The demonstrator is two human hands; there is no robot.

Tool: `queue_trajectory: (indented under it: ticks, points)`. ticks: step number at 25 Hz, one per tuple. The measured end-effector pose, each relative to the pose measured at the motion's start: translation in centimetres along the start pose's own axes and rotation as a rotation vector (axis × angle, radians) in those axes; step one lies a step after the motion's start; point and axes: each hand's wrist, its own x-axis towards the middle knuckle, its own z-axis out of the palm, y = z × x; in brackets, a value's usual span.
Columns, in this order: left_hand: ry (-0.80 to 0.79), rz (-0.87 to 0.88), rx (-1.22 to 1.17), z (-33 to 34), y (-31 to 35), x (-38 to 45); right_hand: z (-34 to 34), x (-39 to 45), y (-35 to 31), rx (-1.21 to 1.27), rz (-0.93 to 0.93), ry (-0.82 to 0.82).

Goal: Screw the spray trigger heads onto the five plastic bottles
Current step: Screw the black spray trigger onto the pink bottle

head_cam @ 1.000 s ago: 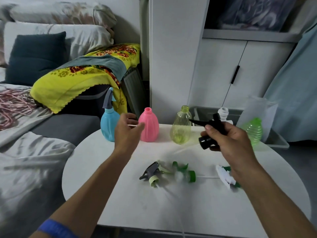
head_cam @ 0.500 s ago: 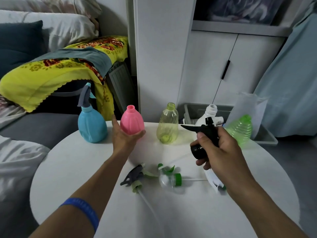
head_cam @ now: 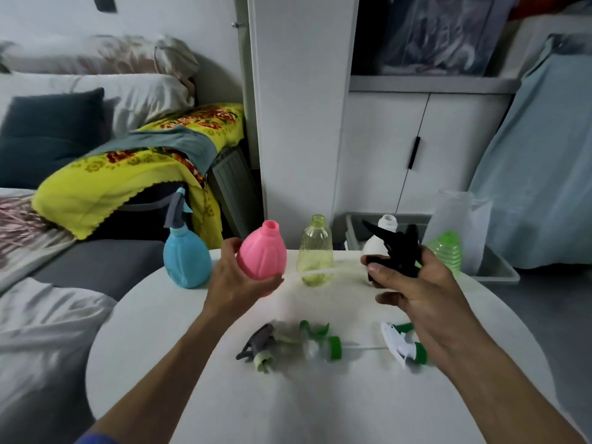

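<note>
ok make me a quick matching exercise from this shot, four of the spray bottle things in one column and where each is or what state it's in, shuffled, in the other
Things:
1. pink bottle
2. blue bottle
3. black trigger head
4. yellow-green bottle

States:
A. standing on the table, neck open
B. held in the right hand
C. held in the left hand, neck open
D. standing on the table, grey trigger head already on

Pairs: 1-C, 2-D, 3-B, 4-A
</note>
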Motion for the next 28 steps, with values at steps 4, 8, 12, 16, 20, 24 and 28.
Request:
queue_trajectory:
  ticks: [4, 8, 12, 16, 20, 24, 28]
  points:
    - [-0.013, 0.247, 0.227, -3.5, 2.7, -2.5, -0.1, -1.0, -1.9, 0.137, -0.108, 0.025]
    - [0.017, 0.405, 0.430, -7.0, 3.6, -5.1, -0.3, -1.6, -2.2, 0.122, -0.160, 0.002]
    - [0.021, 0.406, 0.477, -8.7, 3.9, -6.8, 0.4, -1.8, -1.7, 0.102, -0.148, -0.058]
    - [0.009, 0.445, 0.486, -8.6, 5.0, -7.0, 1.6, -1.7, -0.5, 0.019, -0.203, -0.098]
    - [-0.015, 0.531, 0.512, -7.5, 6.3, -7.3, 3.1, -2.0, 1.3, -0.081, -0.259, -0.179]
    - [0.002, 0.563, 0.537, -6.9, 7.0, -7.3, 3.6, -2.2, 1.9, -0.169, -0.288, -0.215]
    - [0.002, 0.576, 0.558, -6.9, 7.4, -7.5, 3.5, -2.6, 1.6, -0.160, -0.339, -0.215]
